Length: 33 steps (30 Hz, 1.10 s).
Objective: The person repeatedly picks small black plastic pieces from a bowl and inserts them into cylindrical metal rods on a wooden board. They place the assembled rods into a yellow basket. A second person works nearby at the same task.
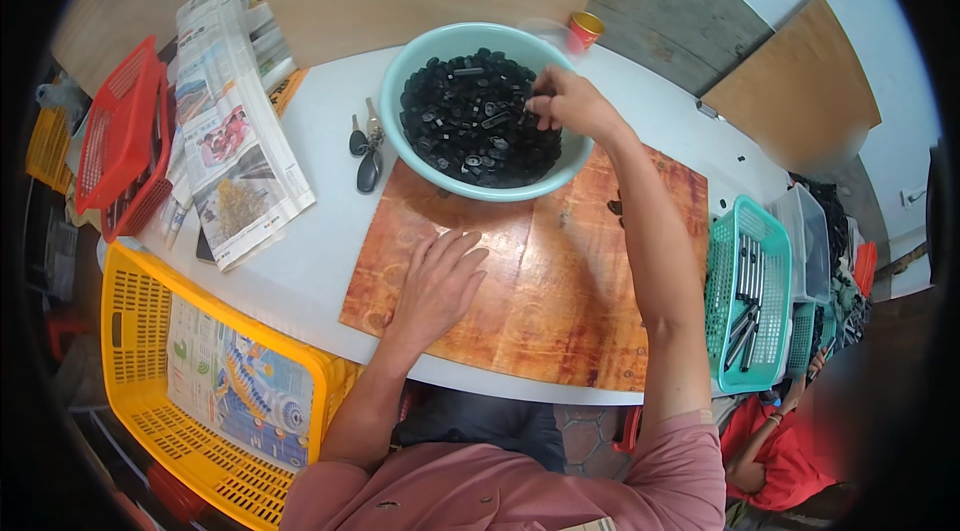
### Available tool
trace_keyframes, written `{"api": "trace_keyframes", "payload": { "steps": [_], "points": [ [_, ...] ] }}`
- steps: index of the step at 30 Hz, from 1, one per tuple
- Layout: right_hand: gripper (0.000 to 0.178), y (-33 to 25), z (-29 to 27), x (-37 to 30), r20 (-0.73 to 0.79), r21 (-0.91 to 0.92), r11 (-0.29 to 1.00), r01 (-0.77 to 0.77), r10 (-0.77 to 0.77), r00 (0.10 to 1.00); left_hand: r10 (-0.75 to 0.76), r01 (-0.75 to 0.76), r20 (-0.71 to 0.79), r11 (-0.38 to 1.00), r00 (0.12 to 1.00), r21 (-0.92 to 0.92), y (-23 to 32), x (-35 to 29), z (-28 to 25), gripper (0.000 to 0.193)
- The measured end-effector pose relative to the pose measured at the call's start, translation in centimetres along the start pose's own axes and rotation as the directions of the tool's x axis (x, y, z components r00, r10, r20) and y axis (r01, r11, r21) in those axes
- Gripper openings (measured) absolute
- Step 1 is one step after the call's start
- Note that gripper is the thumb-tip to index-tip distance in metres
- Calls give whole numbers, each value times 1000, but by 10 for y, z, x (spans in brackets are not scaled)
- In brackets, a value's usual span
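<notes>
A pale green basin [408,153] stands on the table's far side, filled with many small black plastic pieces [470,121]. My right hand [572,103] reaches over the basin's right rim. Its fingers are curled together in a pinch above the pieces; what is between them, if anything, is too small to name. On the reddish-brown wooden board [520,301] my left hand [440,281] rests palm down, fingers stretched out and holding nothing. A few black pieces [615,209] lie on the board beside my right forearm.
Keys [368,171] lie left of the basin, beside newspapers [245,171] and red baskets [122,146]. A yellow crate [330,371] stands lower left. At right, a green basket [776,316] holds dark tubes. A red cup [585,29] stands behind; another person [775,456] sits lower right.
</notes>
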State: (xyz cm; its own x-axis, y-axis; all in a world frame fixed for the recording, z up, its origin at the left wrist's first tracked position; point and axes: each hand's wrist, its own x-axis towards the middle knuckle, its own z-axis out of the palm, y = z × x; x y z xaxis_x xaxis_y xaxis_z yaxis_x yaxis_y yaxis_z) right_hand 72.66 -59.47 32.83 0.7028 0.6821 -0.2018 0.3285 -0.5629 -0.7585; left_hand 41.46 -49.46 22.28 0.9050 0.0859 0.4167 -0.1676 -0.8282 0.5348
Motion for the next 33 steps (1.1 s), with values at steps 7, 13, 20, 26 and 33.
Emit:
{"api": "trace_keyframes", "payload": {
  "steps": [7,13,20,26,33],
  "points": [
    [20,-9,15,0,5,698,715,-29,36,999,0,0,3,1000,1000,12,1,2,-4,27],
    [17,4,19,-1,5,662,747,-62,79,997,21,-22,55,1000,998,19,3,7,3,27],
    [20,-8,-18,-29,-262,892,375,252,-27,965,-6,3,48,998,999,64,2,-3,5,27],
    [20,95,-103,-110,-319,874,453,173,268,909,8,-17,93,995,996,94,10,1,11,29],
    [18,204,-168,-267,-675,725,197,660,393,624,10,-17,95,997,995,80,2,-4,13,29]
  ]
}}
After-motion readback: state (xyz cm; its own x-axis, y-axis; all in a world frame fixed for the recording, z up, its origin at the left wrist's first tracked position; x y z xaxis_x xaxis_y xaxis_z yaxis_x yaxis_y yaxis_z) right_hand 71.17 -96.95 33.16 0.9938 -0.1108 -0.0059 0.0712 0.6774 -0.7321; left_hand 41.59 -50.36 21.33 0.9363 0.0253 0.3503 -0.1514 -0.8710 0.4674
